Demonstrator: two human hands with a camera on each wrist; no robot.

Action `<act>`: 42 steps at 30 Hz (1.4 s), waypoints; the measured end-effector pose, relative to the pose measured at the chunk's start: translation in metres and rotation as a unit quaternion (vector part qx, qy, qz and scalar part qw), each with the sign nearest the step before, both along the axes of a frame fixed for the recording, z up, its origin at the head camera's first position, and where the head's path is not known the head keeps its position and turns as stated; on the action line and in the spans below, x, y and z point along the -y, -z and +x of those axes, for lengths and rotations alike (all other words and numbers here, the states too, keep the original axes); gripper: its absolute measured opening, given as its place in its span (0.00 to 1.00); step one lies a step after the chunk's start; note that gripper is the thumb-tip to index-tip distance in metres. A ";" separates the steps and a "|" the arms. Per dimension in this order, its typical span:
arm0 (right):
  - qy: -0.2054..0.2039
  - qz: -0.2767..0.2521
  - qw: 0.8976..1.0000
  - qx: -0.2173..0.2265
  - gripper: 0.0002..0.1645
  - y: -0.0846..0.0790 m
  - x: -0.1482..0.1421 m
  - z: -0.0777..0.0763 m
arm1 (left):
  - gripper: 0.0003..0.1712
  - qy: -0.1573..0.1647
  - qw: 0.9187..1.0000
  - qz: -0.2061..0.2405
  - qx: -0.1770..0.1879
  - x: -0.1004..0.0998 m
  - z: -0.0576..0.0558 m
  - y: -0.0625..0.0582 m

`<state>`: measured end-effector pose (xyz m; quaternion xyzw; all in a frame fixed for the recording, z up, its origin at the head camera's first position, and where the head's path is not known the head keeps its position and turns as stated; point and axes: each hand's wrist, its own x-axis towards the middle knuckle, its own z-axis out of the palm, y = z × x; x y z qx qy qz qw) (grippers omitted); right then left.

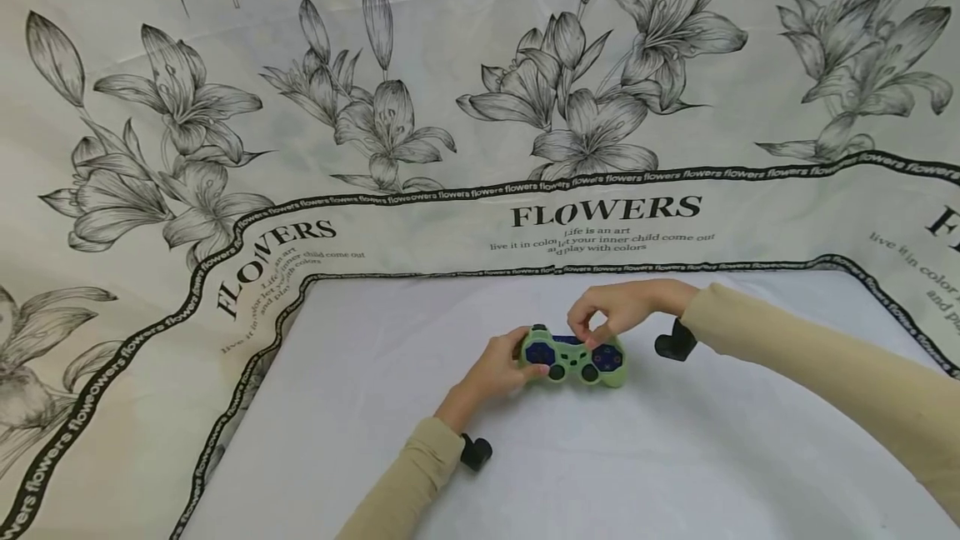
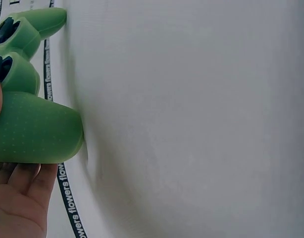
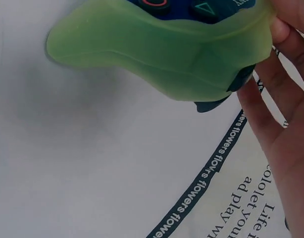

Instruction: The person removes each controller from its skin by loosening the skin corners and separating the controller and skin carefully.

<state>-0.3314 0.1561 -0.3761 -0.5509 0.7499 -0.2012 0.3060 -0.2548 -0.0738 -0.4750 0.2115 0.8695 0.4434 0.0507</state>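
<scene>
A game controller (image 1: 573, 359) with a dark blue face and black thumbsticks sits in a soft green silicone cover (image 3: 157, 59). Its left grip is in my left hand (image 1: 497, 367), thumb on the front near a thumbstick and fingers behind. In the left wrist view the dotted green grip (image 2: 38, 129) hides part of that hand. My right hand (image 1: 613, 308) reaches in from above and pinches the cover's upper edge near the middle with thumb and forefinger. Dark shoulder buttons (image 3: 211, 105) poke out from the cover beside the right fingers.
Under the controller lies a white tabletop cloth (image 1: 360, 407). Behind it hangs a fabric backdrop (image 1: 420, 232) printed with lilies and lettering, its black band running along the table's back and left. Black wrist cameras (image 1: 476, 452) sit on both wrists.
</scene>
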 end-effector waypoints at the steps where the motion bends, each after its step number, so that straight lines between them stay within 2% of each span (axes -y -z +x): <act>1: 0.002 0.000 1.000 0.002 0.08 0.000 -0.001 0.000 | 0.33 0.002 1.000 0.001 -0.001 0.000 0.000 0.000; 8: 0.018 0.019 0.999 -0.017 0.11 0.000 -0.001 0.000 | 0.32 0.004 1.000 0.019 0.020 0.000 -0.001 -0.001; 15: 0.017 0.084 0.994 -0.071 0.10 -0.007 0.002 0.006 | 0.29 0.006 0.999 0.042 0.034 0.000 0.001 -0.002; 18: 0.025 0.102 0.991 -0.080 0.10 -0.009 0.003 0.009 | 0.29 0.004 0.998 0.046 0.036 0.000 0.001 -0.001; 30: 0.043 0.121 0.987 -0.100 0.11 -0.013 0.000 0.008 | 0.29 0.015 0.998 0.041 0.034 0.001 0.002 -0.002; 36: 0.054 0.102 0.989 -0.088 0.10 -0.009 -0.007 0.010 | 0.30 0.013 0.999 0.032 0.035 0.000 0.000 -0.002; 42: 0.040 0.021 0.996 -0.081 0.10 -0.002 -0.016 0.010 | 0.29 0.013 0.999 0.032 0.032 -0.002 -0.001 -0.003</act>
